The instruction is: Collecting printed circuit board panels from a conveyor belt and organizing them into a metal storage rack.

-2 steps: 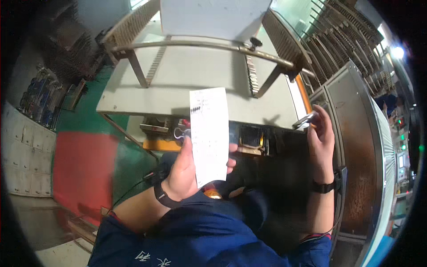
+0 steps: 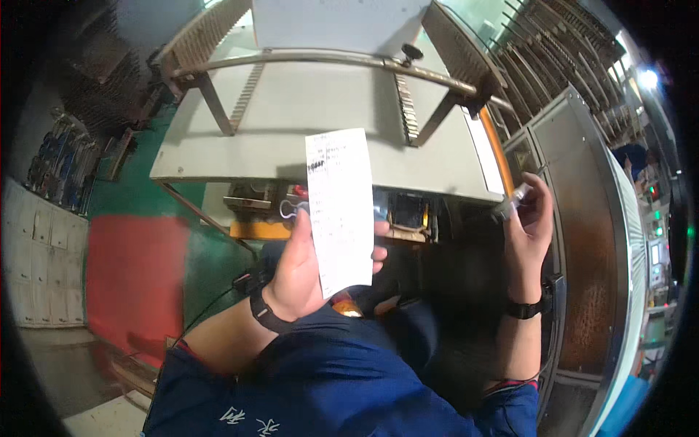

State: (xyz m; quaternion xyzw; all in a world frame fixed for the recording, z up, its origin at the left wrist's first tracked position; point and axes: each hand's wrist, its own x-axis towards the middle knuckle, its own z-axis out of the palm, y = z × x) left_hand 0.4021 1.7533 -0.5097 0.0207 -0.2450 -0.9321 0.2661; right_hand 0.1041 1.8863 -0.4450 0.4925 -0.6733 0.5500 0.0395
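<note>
My left hand (image 2: 295, 280) is closed on a long white slip of paper (image 2: 341, 218) with dark print and a smudged mark near its top. The thumb lies along the slip's left edge and fingertips show at its right edge. A binder clip (image 2: 289, 209), seen mostly by its wire handle, sits beside that thumb, partly hidden by the paper. Out to the right, my right hand (image 2: 534, 218) pinches a small shiny metallic thing (image 2: 512, 204) between thumb and fingers. Blur hides its kind.
Ahead stands a pale table (image 2: 328, 156) with slotted racks and a metal bar (image 2: 306, 62) across it. A metal cabinet (image 2: 575, 240) is close by my right arm. Below the table is a shelf with an orange edge (image 2: 258, 231). Red matting (image 2: 138, 284) covers floor at left.
The metallic thing in my right hand has turned, and that hand has shifted slightly right. The slip sits a little higher and further left in view, as does the table.
</note>
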